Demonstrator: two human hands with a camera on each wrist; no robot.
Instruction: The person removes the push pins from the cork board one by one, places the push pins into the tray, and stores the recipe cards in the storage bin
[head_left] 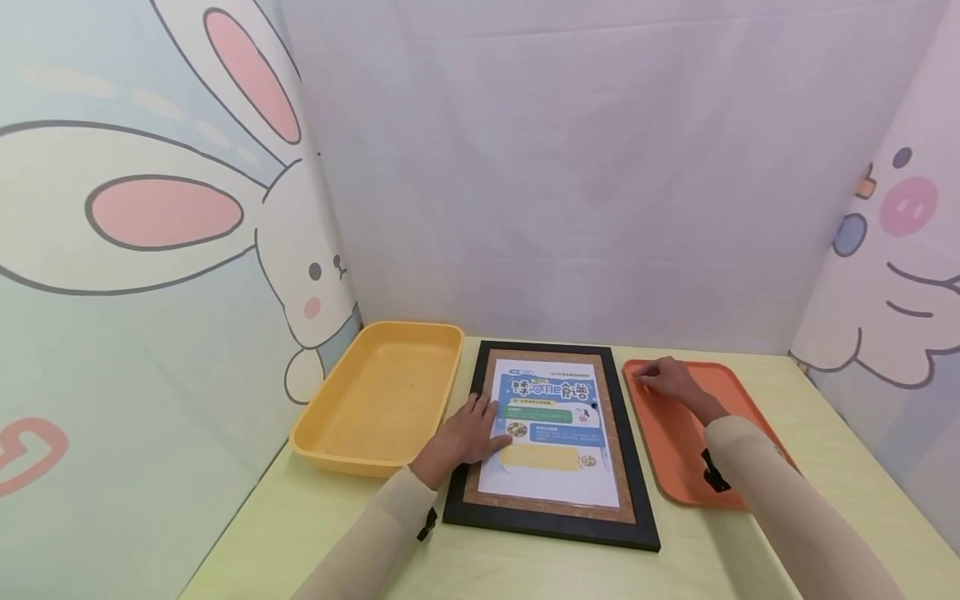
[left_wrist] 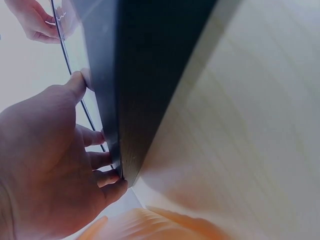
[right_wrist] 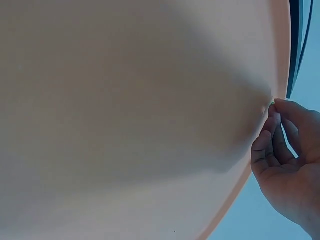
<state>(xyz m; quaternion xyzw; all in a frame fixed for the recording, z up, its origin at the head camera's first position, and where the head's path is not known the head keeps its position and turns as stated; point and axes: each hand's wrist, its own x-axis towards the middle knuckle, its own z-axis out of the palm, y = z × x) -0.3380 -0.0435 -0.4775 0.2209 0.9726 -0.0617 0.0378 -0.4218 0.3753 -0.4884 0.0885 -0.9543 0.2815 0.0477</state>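
A printed paper sheet (head_left: pixel 551 492) lies on a black-framed cork board (head_left: pixel 555 527), with a small dark spot near the sheet's right edge. My left hand (head_left: pixel 467 429) rests on the board's left side, fingers spread over the frame and the sheet's edge. In the left wrist view its fingertips (left_wrist: pixel 114 190) touch the black frame. Over the far left corner of the orange tray (head_left: pixel 678 450), my right hand (head_left: pixel 667 379) pinches a tiny yellow-green thing (right_wrist: pixel 273 103) between thumb and fingers. Mostly hidden by the fingertips, its kind cannot be made out.
A yellow tray (head_left: pixel 375 400) stands left of the board on the pale wooden table (head_left: pixel 300 517). The orange tray lies close along the board's right side. Behind the table hangs a plain pale curtain (head_left: pixel 555 183), with cartoon-printed panels at both sides.
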